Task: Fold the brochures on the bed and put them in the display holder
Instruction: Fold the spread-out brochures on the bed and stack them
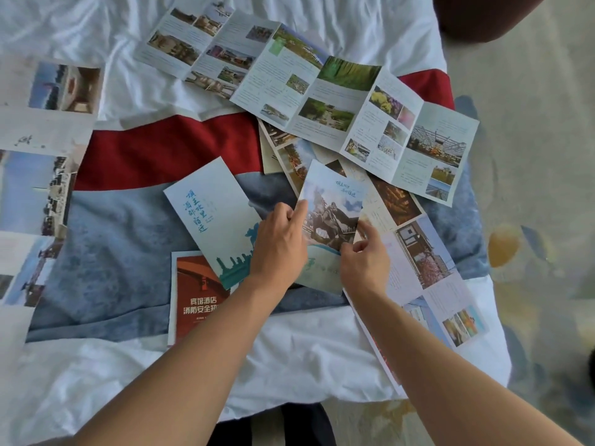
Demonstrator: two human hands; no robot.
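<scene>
Both hands hold a folded brochure (328, 217) with a statue photo above the bed (96, 365): the left hand (280, 243) pinches its left edge, the right hand (365, 255) its right edge. A folded pale brochure (209, 214) lies just left, overlapping a red leaflet (196, 300); a long unfolded brochure (309, 88) lies spread beyond

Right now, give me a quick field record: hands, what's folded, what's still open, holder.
left hand: pinches left edge of statue-cover brochure
right hand: pinches its right edge
folded on bed: blue-lettered brochure, red brochure
still open: long accordion brochure; open sheet at right
bed runner: red and blue, under the pile
display holder: not in view
</scene>
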